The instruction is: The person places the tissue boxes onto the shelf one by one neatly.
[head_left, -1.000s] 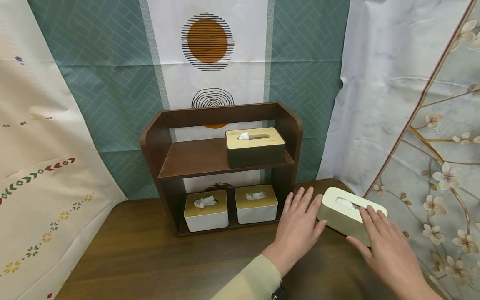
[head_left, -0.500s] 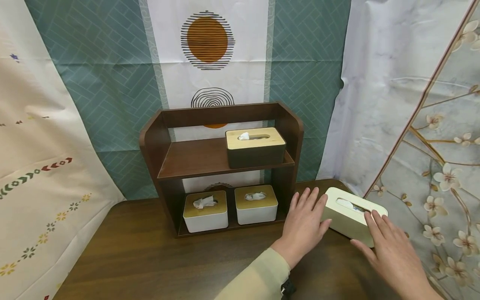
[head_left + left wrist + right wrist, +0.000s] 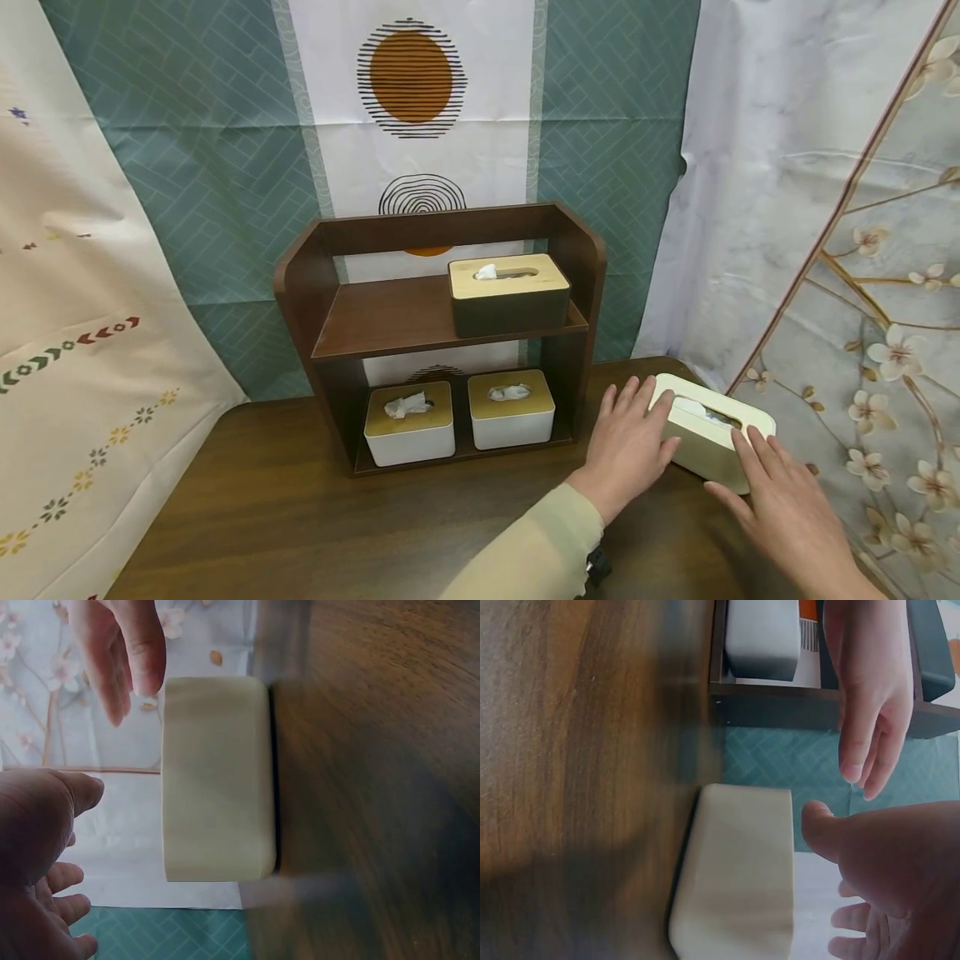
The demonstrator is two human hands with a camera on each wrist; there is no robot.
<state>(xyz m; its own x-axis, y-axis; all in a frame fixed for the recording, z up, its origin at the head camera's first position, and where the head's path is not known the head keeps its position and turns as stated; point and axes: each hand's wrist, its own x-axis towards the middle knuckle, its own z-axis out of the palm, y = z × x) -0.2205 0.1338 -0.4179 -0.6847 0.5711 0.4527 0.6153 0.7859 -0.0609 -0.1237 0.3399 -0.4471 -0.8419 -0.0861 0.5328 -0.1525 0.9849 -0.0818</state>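
A cream tissue box (image 3: 705, 429) with a slotted lid sits at an angle on the right of the table, a bit of tissue showing in its slot. My left hand (image 3: 626, 446), fingers straight, hovers at the box's left end and overlaps its corner in the head view. Over the near right end is my right hand (image 3: 787, 508), fingers extended and thumb spread. Both wrist views show the hands above the level of the box: the left hand (image 3: 37, 847) stands apart from its long side (image 3: 217, 780), and a gap separates the right hand (image 3: 892, 877) from it too.
A dark brown two-tier shelf (image 3: 375, 321) stands at the back of the wooden table (image 3: 300, 525). Its upper tier bears a black tissue box (image 3: 513, 312); below are two white ones (image 3: 412, 446) with wood-toned lids. Printed cloths hang behind and at both sides.
My left hand has moved right, further over the cream tissue box's left end. My right hand has shifted only slightly to the right and down. The boxes stay where they were.
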